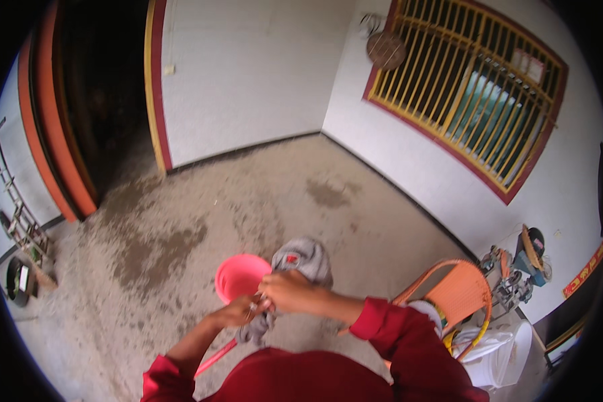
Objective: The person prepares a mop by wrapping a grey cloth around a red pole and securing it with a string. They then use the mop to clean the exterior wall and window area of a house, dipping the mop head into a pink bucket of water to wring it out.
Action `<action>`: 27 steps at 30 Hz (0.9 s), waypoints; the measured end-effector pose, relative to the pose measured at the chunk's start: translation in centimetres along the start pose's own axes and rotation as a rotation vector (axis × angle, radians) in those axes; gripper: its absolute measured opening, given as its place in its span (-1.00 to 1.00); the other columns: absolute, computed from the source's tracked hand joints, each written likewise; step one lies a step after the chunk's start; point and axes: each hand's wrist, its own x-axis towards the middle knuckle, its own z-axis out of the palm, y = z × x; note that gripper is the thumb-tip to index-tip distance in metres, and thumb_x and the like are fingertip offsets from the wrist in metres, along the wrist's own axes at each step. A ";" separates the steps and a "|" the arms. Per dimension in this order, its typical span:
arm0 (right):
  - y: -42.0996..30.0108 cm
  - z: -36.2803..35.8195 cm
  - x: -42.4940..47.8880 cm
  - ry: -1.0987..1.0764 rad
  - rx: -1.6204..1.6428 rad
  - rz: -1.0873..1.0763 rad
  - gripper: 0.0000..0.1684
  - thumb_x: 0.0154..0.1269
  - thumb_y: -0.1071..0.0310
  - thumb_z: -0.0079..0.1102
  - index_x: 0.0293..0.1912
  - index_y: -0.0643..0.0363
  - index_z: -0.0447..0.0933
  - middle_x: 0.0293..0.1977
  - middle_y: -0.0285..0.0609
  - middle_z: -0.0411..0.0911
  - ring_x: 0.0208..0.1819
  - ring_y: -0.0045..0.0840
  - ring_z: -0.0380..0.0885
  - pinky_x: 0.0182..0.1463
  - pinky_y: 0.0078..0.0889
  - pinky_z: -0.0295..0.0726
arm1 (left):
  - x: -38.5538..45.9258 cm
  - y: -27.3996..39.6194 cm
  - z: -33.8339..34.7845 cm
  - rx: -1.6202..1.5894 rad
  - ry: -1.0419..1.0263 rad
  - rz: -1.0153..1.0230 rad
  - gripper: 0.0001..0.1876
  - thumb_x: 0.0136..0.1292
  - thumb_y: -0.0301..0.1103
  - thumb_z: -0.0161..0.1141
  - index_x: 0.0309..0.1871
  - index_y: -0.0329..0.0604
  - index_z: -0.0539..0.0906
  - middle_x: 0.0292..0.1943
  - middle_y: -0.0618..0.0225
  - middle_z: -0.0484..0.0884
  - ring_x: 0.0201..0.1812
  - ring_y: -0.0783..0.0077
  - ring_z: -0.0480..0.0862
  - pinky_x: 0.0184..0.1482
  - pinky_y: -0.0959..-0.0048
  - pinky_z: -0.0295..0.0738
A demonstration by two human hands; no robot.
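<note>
My left hand (239, 310) and my right hand (287, 291) meet in front of my body, fingers closed around a small thing between them that I cannot make out. A grey cloth (254, 329) hangs just under them; whether either hand grips it cannot be told. Beyond the hands, a pink plastic basin or bucket (238, 274) stands on the floor, partly hidden by them. To its right is a grey knitted item with a red patch (304, 256), perhaps a cap or bundled cloth. A pink stick or handle (216, 358) slants below my left forearm.
An orange woven chair (457, 296) is at the right, beside white buckets (515, 354). Machinery with a straw hat (531, 246) stands by the wall. Wet patches (166, 251) mark the concrete floor. A doorway and a wooden ladder-like frame (12, 188) are at the left.
</note>
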 end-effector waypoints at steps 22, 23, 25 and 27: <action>-0.6 -1.9 -7.8 -0.394 0.475 0.066 -0.73 0.34 0.21 -0.04 -0.10 0.15 0.49 -0.53 -0.12 0.54 -0.55 -0.34 0.53 -0.43 -0.34 0.48 | 0.0 -4.7 -1.1 -0.536 0.349 -0.077 -0.85 0.26 -0.52 0.14 -0.15 -0.26 0.68 -0.41 0.43 0.65 -0.44 0.65 0.54 -0.31 0.63 0.47; -0.8 -2.0 -7.3 -0.344 0.359 0.208 -0.74 0.35 0.24 -0.08 -0.09 0.15 0.47 -0.58 -0.09 0.50 -0.60 -0.32 0.50 -0.44 -0.34 0.44 | 0.1 -4.7 -1.0 -0.540 0.345 -0.055 -0.85 0.25 -0.54 0.16 -0.16 -0.27 0.68 -0.41 0.43 0.66 -0.43 0.64 0.55 -0.30 0.63 0.49; -0.5 0.4 -5.5 0.044 0.511 0.230 -0.71 0.32 0.23 -0.03 0.00 0.06 0.45 -0.54 -0.02 0.51 -0.51 -0.15 0.53 -0.42 -0.23 0.45 | 0.4 -4.3 -0.7 -0.480 0.329 -0.039 -0.83 0.19 -0.60 0.19 -0.16 -0.26 0.69 -0.38 0.39 0.68 -0.41 0.62 0.60 -0.27 0.61 0.54; -0.4 2.4 -3.9 0.246 0.578 0.288 -0.69 0.28 0.24 0.00 0.01 0.01 0.45 -0.54 -0.04 0.52 -0.48 -0.15 0.55 -0.42 -0.19 0.46 | 0.7 -4.1 -0.5 -0.369 0.295 0.055 -0.82 0.19 -0.61 0.19 -0.15 -0.26 0.69 -0.35 0.37 0.69 -0.39 0.62 0.61 -0.26 0.61 0.55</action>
